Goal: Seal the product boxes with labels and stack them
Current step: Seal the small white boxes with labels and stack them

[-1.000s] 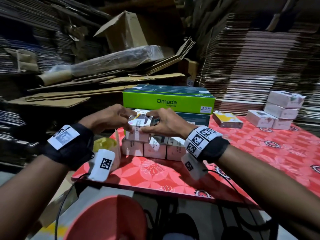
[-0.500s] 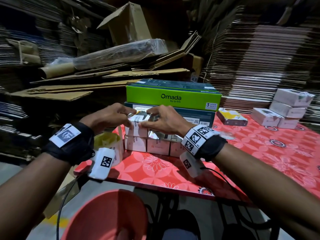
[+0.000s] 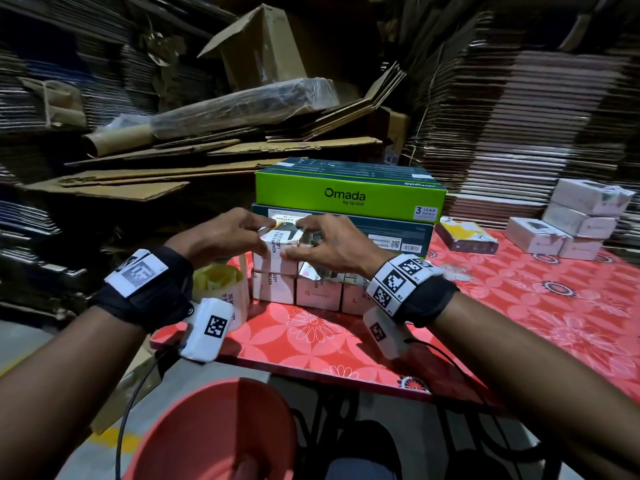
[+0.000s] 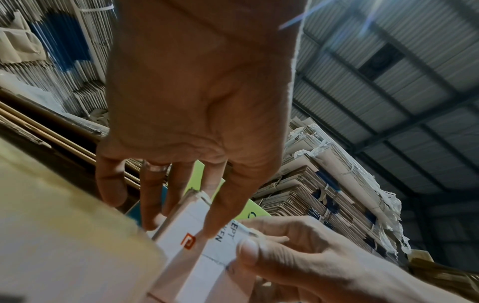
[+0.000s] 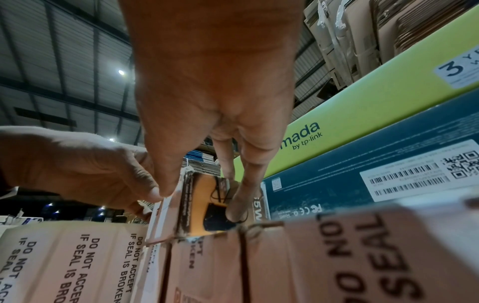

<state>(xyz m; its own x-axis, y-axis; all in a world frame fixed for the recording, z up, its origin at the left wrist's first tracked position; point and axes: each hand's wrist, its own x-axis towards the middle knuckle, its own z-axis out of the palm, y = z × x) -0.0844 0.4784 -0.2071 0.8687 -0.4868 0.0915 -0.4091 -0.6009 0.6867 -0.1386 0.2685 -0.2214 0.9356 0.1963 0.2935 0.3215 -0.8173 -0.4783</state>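
Note:
A small white product box (image 3: 275, 249) with a "do not accept if seal is broken" label sits on top of a row of similar boxes (image 3: 313, 297) on the red table (image 3: 519, 323). My left hand (image 3: 258, 233) pinches the box's upper left edge, its index finger lying over the label (image 4: 225, 235). My right hand (image 3: 298, 242) grips the same box from the right. Its thumb (image 5: 166, 184) is on the edge and its fingers are on the printed top face (image 5: 204, 205). A yellowish label roll (image 3: 221, 292) stands just left of the row.
Green and dark-blue Omada cartons (image 3: 349, 197) are stacked right behind the row. A yellow box (image 3: 464, 233) and a pile of white boxes (image 3: 581, 223) lie at the far right. A red stool (image 3: 214, 431) is below the table edge. Flattened cardboard is stacked all around.
Both hands stay on the top box, and their fingers have shifted slightly over its upper face and edges. The box remains on the row.

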